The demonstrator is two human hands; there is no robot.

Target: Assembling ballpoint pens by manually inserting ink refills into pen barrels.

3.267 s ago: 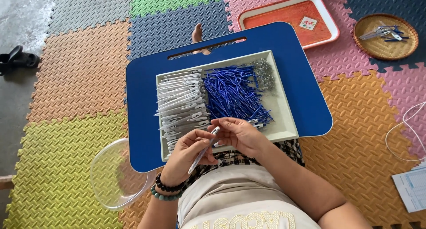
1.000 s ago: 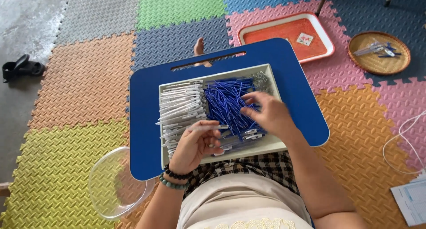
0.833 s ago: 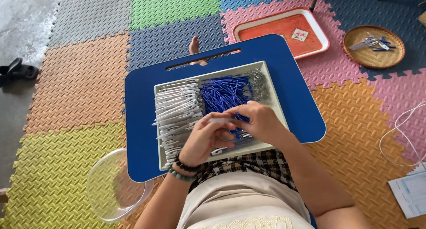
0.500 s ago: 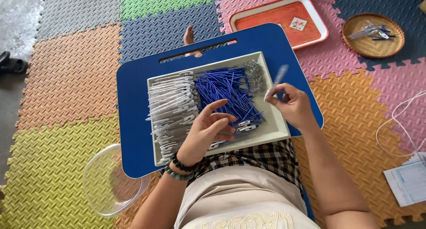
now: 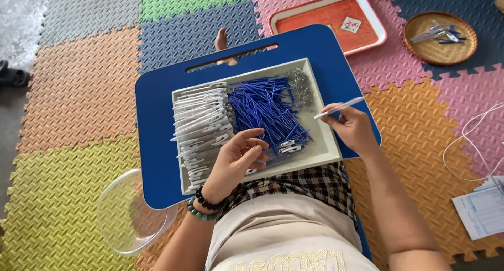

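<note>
sitting on a floor of interlocking foam mats (image 5: 73, 87), bumpy diamond-plate texture, squares in orange, yellow, green, grey-blue and pink. smooth glossy blue lap board (image 5: 157, 140) with a long handle slot across the knees, and on it a shallow cream tray (image 5: 323, 145), square with rounded rim. packed inside: a heap of pale grey flat clip-like pieces (image 5: 202, 121) on the left, a tangle of thin blue sticks (image 5: 265, 108) in the middle, a small wad of silvery wiry bits (image 5: 301, 87) at the far corner. right hand (image 5: 353, 128) just past the tray's right edge, over the board, pinching a slim white tube (image 5: 340, 108), straight and pen-like, tilted up to the right, held near its lower end between thumb and fingertips. left hand (image 5: 239, 158) low over the tray's near side, fingers curled loosely, tips on the blue sticks; can't tell if anything is actually gripped there. dark and green bead bracelets (image 5: 206, 207) on that wrist. clear plastic bowl (image 5: 128, 213) off to the left on the mat, orange tray (image 5: 328, 19) with white rim and a round woven basket (image 5: 440, 37) further away
</note>
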